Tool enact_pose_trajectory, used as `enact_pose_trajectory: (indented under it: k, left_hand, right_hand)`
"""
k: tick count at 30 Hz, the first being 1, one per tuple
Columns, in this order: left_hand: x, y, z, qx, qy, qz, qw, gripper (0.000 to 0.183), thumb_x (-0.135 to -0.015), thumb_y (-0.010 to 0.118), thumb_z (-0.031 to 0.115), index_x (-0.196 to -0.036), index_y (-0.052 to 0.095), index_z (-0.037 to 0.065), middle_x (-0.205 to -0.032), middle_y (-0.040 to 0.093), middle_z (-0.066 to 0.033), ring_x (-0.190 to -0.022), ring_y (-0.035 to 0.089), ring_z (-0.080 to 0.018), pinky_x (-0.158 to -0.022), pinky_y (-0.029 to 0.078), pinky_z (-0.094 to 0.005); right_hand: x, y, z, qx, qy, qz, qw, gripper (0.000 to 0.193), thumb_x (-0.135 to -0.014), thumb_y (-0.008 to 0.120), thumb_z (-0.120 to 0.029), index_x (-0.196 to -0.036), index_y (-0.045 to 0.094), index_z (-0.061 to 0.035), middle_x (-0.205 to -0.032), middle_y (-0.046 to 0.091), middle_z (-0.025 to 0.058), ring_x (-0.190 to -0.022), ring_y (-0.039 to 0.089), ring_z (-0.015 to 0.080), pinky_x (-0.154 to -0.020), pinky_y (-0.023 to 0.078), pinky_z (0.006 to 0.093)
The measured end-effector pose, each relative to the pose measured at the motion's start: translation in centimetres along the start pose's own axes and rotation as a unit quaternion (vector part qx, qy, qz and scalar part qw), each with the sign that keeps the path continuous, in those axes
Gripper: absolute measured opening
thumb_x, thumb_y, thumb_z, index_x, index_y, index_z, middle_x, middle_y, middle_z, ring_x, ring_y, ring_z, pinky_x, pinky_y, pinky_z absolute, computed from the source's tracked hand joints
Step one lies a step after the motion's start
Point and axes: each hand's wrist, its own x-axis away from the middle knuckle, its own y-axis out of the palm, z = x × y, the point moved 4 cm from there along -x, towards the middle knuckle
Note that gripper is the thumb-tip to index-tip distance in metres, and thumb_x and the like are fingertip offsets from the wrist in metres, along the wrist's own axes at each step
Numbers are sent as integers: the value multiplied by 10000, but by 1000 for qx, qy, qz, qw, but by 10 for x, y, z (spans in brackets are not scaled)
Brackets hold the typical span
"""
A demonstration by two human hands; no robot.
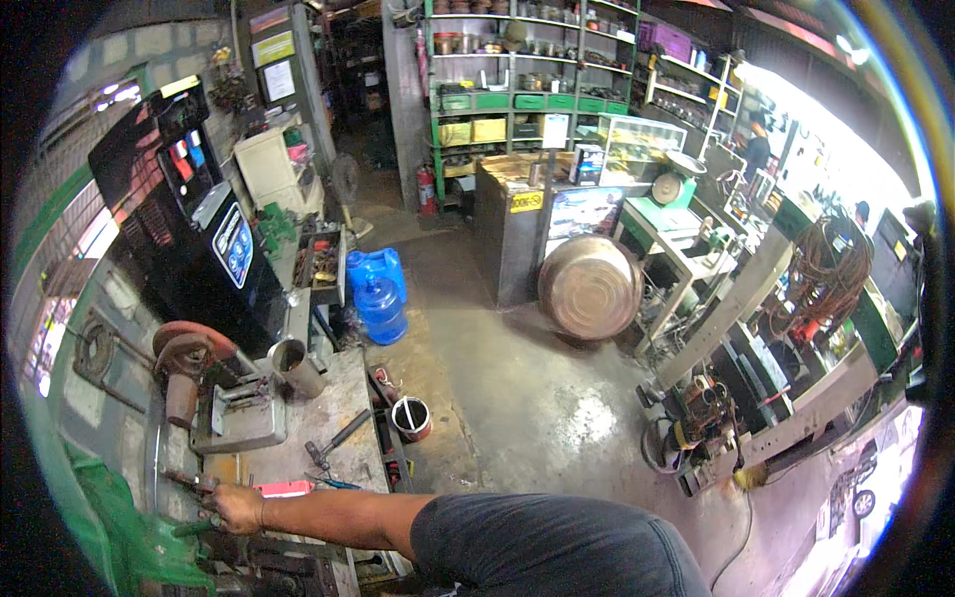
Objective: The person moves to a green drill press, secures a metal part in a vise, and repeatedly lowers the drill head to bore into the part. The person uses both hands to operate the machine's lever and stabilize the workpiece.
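Observation:
My right arm, in a dark grey sleeve, stretches from the lower edge across to the left. My right hand (236, 508) is closed at the far left of the workbench (333, 398). A dark, brownish metal piece (189, 482) juts out past the fingers; its kind is too small to tell. Green cloth (119, 522) hangs just left of the hand. A red-pink flat item (285, 489) lies near my wrist. Beyond it rests a hammer (336, 441) with a dark handle. My left hand does not show.
A grey metal cylinder (296, 368) and a machine with a reddish disc (199, 348) stand on the bench's far side. A bucket (411, 419) is beside the bench. Blue water jugs (380, 310) and a large round metal vessel (591, 289) stand on the floor.

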Motion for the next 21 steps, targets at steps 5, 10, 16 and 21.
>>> enact_pose_trajectory:
  k: [5,10,16,21]
  left_hand:
    - [-11,16,-23,-52,0,-23,998,849,-967,567,722,-1207,677,-85,-755,657,-250,-609,547,-403,-617,464,-537]
    - [-18,16,-26,-89,-3,-62,994,831,-969,575,710,-1212,677,-78,-736,656,-241,-580,533,-400,-594,451,-545]
    - [-13,2,-3,-76,33,-40,996,805,-988,521,706,-1137,725,-58,-743,663,-230,-627,547,-413,-620,446,-558]
    - [-13,18,-16,-38,133,38,990,825,-1025,409,710,-1067,766,-32,-808,702,-267,-786,676,-457,-755,519,-556]
  right_hand:
    - [1,-15,-14,-41,35,-44,998,289,-823,729,-191,-1048,685,-15,-964,685,275,-988,668,480,-865,560,555]
    - [2,-15,-15,-46,6,-9,999,281,-783,748,-163,-1030,694,-41,-937,681,257,-980,665,483,-858,560,560]
    - [-1,-13,-10,-45,41,-62,996,281,-761,746,-146,-1014,676,-47,-937,683,253,-974,672,473,-834,564,561]
    - [0,-21,-16,-32,7,-19,999,301,-752,747,-129,-1033,679,-44,-927,689,242,-934,680,476,-811,569,556]
